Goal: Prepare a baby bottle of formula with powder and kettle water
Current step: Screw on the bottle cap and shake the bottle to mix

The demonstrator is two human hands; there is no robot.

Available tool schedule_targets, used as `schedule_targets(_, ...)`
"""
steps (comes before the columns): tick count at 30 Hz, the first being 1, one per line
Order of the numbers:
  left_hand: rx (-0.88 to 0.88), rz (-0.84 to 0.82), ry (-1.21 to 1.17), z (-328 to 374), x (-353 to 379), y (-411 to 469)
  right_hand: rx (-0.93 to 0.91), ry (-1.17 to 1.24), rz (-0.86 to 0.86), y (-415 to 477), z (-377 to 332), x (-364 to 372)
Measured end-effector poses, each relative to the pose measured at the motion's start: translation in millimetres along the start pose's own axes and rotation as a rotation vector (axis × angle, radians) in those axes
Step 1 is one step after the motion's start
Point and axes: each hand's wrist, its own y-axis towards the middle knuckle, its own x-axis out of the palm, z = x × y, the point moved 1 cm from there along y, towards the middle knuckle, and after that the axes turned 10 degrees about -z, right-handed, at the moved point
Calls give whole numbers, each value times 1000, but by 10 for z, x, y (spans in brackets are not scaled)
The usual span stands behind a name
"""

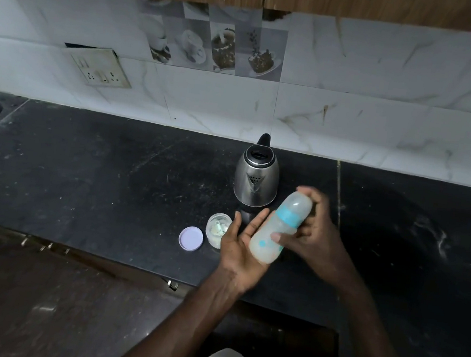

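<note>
The baby bottle (pixel 278 228) is held in the air above the front of the dark desk (pixel 80 174), just in front of the kettle (pixel 256 181). It is tilted, with its domed clear cap pointing up and to the right and its base down and to the left. A blue ring joins cap and body, and the body looks milky white. How full it is cannot be told.

The right hand (pixel 316 235) grasps the bottle: its thumb lies across the front of the body and its fingers curl round behind the cap end. The left hand (pixel 239 247) is released, with its fingers straight and its palm turned up toward the bottle. The bottle's lower part lies against this palm.

The steel kettle stands on the desk near the tiled wall, its lid raised. Just left of the left hand stands a small clear powder jar (pixel 216 231), uncovered, with a pale scoop inside. Its round lilac lid (pixel 190 238) lies flat on the desk beside it.

A socket plate (pixel 101 68) sits on the wall at the left.
</note>
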Motion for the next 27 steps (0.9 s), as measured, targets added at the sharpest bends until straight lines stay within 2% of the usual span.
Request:
schedule_targets(2, -8, 28, 58, -11, -42, -8, -104, 153, 227, 25, -185, -141)
schedule_targets(4, -9, 29, 91, -2, -89, 4, -169, 288, 610, 13, -293, -110)
schedule_targets(5, -7, 33, 93, 2, -111, 15, -153, 289, 749, -9, -283, -14)
schedule_targets(6, -7, 42, 88, -1, -121, 20, -101, 237, 785, -46, -267, 122)
schedule_targets(7, -9, 48, 71, -5, -122, 30, -32, 142, 686, -83, -219, 271)
schedule_targets(9, -29, 5, 27, -2, -75, 45, 66, -10, 382, -170, -52, 527)
schedule_targets(10, -32, -24, 6, 6, -47, 27, 83, -31, 338, -213, 7, 599)
schedule_targets(13, -9, -58, -11, 20, 9, -20, 45, -39, 350, -258, 51, 612)
schedule_targets(17, -39, -134, -52, -32, 113, -98, -27, 14, 247, -263, -26, 599)
schedule_targets(21, -57, -105, -26, -89, 147, -83, -42, -121, 149, -213, -163, 342)
schedule_targets(23, -50, -34, 26, -124, 91, -48, -118, -163, 271, -175, -295, 115)
schedule_targets(24, -44, -5, 50, -124, 85, -50, -168, -99, 428, -152, -322, 36)
schedule_targets(26, -31, 7, 82, -101, 68, -41, -182, 231, 768, -128, -351, 37)
schedule_targets(27, -19, -7, 79, -82, 62, -48, -115, 301, 852, -113, -349, 116)
